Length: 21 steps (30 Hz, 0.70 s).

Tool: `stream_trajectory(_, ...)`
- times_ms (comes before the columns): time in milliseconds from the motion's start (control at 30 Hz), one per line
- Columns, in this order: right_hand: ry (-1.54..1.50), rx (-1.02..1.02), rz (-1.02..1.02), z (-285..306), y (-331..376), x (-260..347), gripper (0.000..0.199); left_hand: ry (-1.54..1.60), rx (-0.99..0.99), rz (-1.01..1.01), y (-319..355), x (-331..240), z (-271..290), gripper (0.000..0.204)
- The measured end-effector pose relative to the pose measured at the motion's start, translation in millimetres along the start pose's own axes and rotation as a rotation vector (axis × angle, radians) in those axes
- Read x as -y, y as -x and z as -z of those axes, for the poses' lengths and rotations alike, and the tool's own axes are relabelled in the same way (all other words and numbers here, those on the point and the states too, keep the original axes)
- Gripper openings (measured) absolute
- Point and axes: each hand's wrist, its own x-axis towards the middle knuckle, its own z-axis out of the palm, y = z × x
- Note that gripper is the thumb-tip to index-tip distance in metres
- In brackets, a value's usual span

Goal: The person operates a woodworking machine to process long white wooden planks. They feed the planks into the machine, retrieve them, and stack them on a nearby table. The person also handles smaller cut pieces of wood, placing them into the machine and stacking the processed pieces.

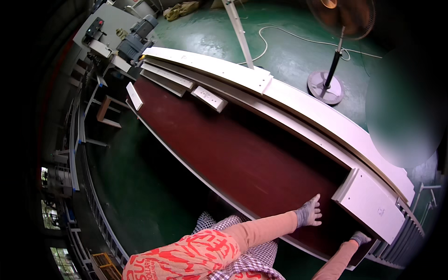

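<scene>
My left hand (309, 212), in a grey glove with paler fingertips, reaches over the red-brown tabletop (224, 149) with its fingers spread and nothing in it. My right hand (360, 237), gloved in grey too, is low at the tabletop's right end, below a stack of white panels (371, 203). Its fingers look stretched out, partly in shadow, and no object shows in them. The white panels lie flat, with small holes in the top one, to the right of my left hand.
Long white boards (308, 105) lie along the tabletop's far side. Shorter white pieces (208, 98) rest near its far left end, by a grey motor (135, 42). A pedestal fan (326, 86) stands on the green floor beyond. A roller conveyor (394, 254) adjoins the right end.
</scene>
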Motion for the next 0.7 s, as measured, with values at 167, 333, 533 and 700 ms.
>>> stream_trajectory(167,-0.108,-0.084,-0.434,36,171,-53,0.072,-0.1,0.203,-0.034,122,-85,210,0.075)
stream_trajectory(333,0.097,0.488,-1.036,26,444,-200,0.075,0.317,-0.117,-0.381,283,-187,406,0.069)
stream_trajectory(533,0.769,1.061,-1.16,-43,726,-308,0.069,0.525,-0.006,-0.9,463,-302,499,0.061)
stream_trajectory(700,1.067,1.456,-0.894,-98,832,-374,0.068,0.667,0.044,-1.102,523,-344,559,0.051)
